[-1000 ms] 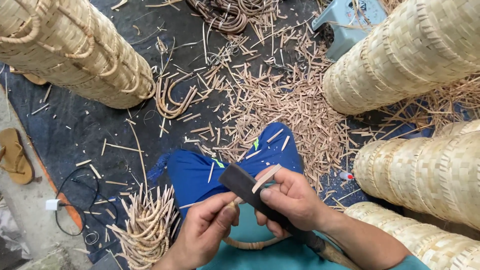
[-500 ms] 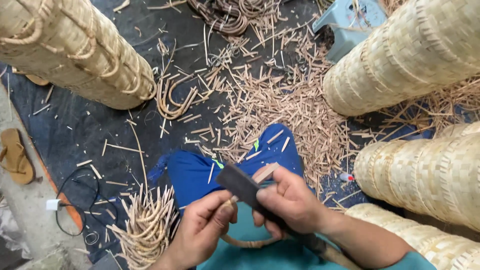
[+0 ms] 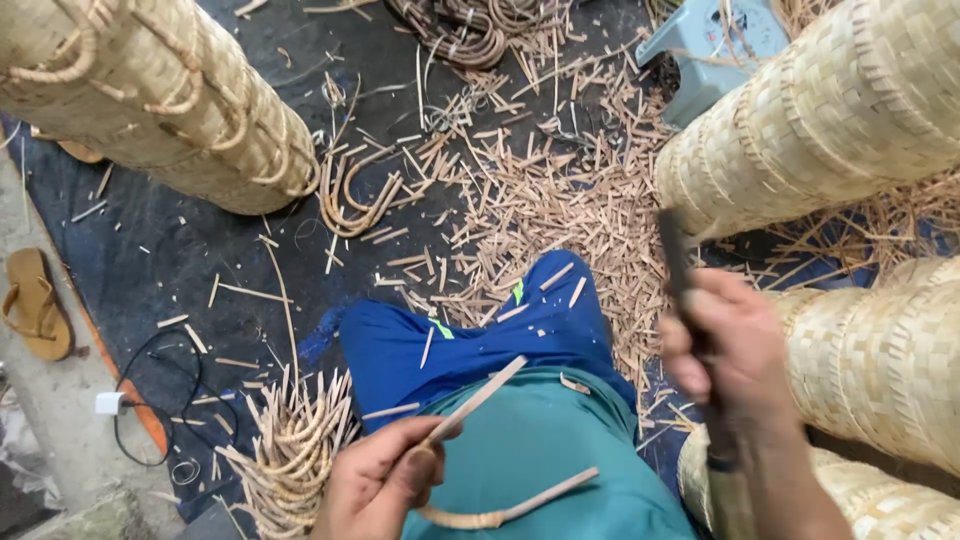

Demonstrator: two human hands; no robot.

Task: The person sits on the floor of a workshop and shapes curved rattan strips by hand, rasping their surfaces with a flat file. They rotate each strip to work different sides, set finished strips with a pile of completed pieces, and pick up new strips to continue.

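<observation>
My left hand (image 3: 375, 487) is closed on a thin curved rattan strip (image 3: 478, 399) whose free end points up and to the right over my lap. A lower bend of the same strip lies against my teal shirt. My right hand (image 3: 728, 345) sits off to the right, blurred, gripping a dark-bladed knife (image 3: 674, 255) with the blade pointing up and away. The two hands are well apart. My blue trousers (image 3: 470, 335) carry a few cut chips.
Tall stacks of woven baskets stand at upper left (image 3: 140, 100) and along the right (image 3: 840, 110). Cut rattan pieces (image 3: 545, 200) litter the dark mat. A bundle of bent sticks (image 3: 295, 450) lies by my left knee, a sandal (image 3: 38, 305) and a cable (image 3: 150, 400) at left.
The hands were together over the lap with the blade against the strip. The right hand has swung out to the right with the knife; the left hand keeps the strip.
</observation>
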